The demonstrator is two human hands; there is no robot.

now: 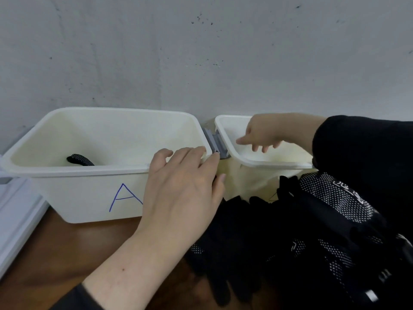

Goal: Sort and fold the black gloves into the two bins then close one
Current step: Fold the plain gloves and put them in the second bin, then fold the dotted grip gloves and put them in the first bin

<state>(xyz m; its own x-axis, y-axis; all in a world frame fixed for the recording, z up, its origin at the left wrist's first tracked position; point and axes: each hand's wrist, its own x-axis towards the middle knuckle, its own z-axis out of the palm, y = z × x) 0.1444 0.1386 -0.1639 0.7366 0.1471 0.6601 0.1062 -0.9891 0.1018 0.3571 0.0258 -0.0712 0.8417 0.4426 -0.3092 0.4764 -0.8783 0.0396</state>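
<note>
Hands at two white bins, black gloves heaped in front.

Left hand (183,182) rests fingers relaxed on the "A" bin (73,173) rim; one glove (79,159) lies inside, at its nine o'clock. Right hand (263,133) hangs loosely spread, holding nothing, over the second bin (232,151). Glove pile (301,238) sits at the left hand's four o'clock.

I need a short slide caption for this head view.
Left hand rests on bin A; right hand reaches into second bin.
</note>
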